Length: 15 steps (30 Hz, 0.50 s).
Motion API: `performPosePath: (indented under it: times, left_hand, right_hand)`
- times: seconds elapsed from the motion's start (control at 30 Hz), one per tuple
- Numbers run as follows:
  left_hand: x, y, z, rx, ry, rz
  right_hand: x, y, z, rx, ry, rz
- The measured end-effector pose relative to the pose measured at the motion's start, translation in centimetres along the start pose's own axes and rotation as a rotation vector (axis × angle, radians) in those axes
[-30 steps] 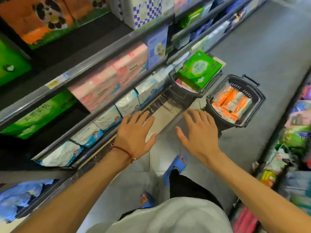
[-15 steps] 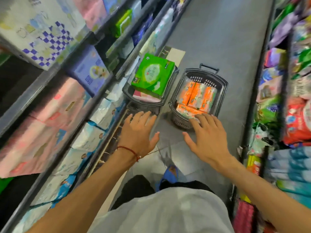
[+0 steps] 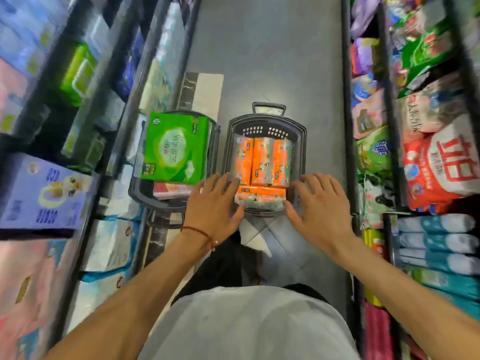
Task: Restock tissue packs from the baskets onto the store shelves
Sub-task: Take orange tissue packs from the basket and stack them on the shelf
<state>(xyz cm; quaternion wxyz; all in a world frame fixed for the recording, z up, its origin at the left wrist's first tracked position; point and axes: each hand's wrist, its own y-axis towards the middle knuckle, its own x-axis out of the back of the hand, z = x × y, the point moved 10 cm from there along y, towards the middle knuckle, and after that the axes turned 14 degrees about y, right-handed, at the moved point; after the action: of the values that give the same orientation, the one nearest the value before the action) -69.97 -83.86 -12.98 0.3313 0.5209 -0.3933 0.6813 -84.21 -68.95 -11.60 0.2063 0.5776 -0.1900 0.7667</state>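
Aisle floor (image 3: pixel 262 58), two baskets: left basket (image 3: pixel 135 189) holds a green tissue pack (image 3: pixel 176 149), right basket (image 3: pixel 302 141) orange tissue packs (image 3: pixel 262 162). Left hand (image 3: pixel 211 203) and right hand (image 3: pixel 320 203), fingers spread and empty, above the right basket's near rim.

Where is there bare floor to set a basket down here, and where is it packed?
Free: the grey floor beyond the orange-pack basket, and the strip between it and the right shelving. Crowded: that basket, the green-pack basket, the left shelves.

White shirt (image 3: pixel 249 326); bare forearms; thin red cord bracelet (image 3: pixel 198 231), small bead, left wrist; black trousers (image 3: pixel 223 268).
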Motion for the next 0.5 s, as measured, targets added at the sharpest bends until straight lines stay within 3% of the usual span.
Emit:
performPosePath:
  times: [0.27,0.5]
  left_hand:
    - [0.3,15.3,0.9,-0.132,-0.012,0.014]
    - [-4.2,24.8,-1.0,-0.096,-0.064,0.064]
  right_hand:
    - [-2.7,10.4,-4.9,-0.137,0.064,0.104]
    - [-9.4,16.8,-11.3,-0.135,0.108,0.251]
